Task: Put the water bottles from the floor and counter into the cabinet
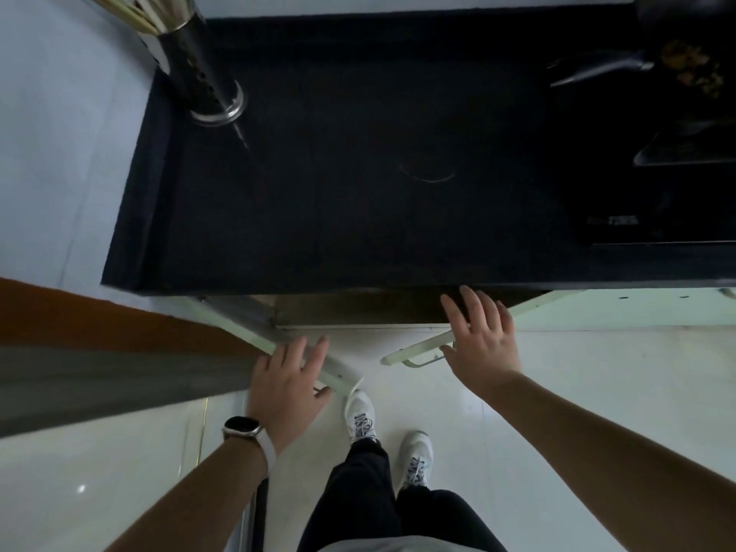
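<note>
**Doors under my hands, no bottles to be seen**

I see no water bottles anywhere in my view: none on the floor [557, 392] around my feet, none on the dark counter [358, 173] in front of me. Whether they are inside the cabinet [358, 308] I cannot tell, since from above its opening is only a dim strip under the counter's edge.

Both cabinet doors stand swung out towards me. My left hand [286, 380] lies flat with its fingers spread on the top edge of the left door [338, 376]. My right hand [482, 340] is likewise spread, fingers apart, resting over the right door [418, 350] near its handle. Neither hand holds anything.

Judging by the bare floor and counter, I take it the bottles are stowed and only the shutting of the doors is left; it could equally be that I am just opening up and the bottles lie out of my view.

Farther off, a metal holder of chopsticks [199, 65] stands at the counter's back left, and a stove with a dark pan [657, 113] sits at the right.
</note>
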{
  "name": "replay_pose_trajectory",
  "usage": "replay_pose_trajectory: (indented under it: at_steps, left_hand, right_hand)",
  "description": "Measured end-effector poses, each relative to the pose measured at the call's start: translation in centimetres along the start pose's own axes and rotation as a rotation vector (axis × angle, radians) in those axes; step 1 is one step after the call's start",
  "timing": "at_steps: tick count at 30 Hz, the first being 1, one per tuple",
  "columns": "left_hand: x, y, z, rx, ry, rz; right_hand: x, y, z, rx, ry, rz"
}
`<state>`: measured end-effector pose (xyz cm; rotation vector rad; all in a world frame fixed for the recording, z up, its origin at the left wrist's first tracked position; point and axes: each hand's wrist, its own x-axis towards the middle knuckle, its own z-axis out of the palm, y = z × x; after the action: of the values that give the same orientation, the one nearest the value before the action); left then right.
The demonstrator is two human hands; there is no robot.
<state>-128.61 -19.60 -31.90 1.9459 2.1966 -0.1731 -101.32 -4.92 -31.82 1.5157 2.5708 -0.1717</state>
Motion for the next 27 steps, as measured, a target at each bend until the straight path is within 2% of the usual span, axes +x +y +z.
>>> replay_pose_trajectory:
  at_steps: [4, 7, 11, 14, 17, 27]
  left_hand:
    - [4.2, 0.4, -1.3, -0.002, 0.215, 0.098]
    - [7.9, 0.8, -2.5, -0.048, 0.246, 0.144]
    - [9.4, 0.0, -2.1, -0.082, 0.159, 0.377]
    - [8.2, -1.9, -1.1, 0.006, -0.005, 0.436]
    - [8.3, -3.4, -0.4, 0.102, -0.018, 0.525]
    - [10.5, -3.3, 0.5, 0.074, 0.255, 0.466]
  right_hand:
    - [2.5, -0.1, -0.2, -0.024, 0.054, -0.046]
    - [4.3, -0.2, -0.1, -0.026, 0.079, -0.047]
    - [6.7, -0.7, -0.7, -0.021, 0.139, -0.022]
    - [8.1, -1.0, -1.1, -0.015, 0.132, -0.009]
    - [8.6, -1.1, -0.9, -0.016, 0.120, -0.023]
    - [8.8, -1.1, -0.9, 0.025, 0.128, -0.035]
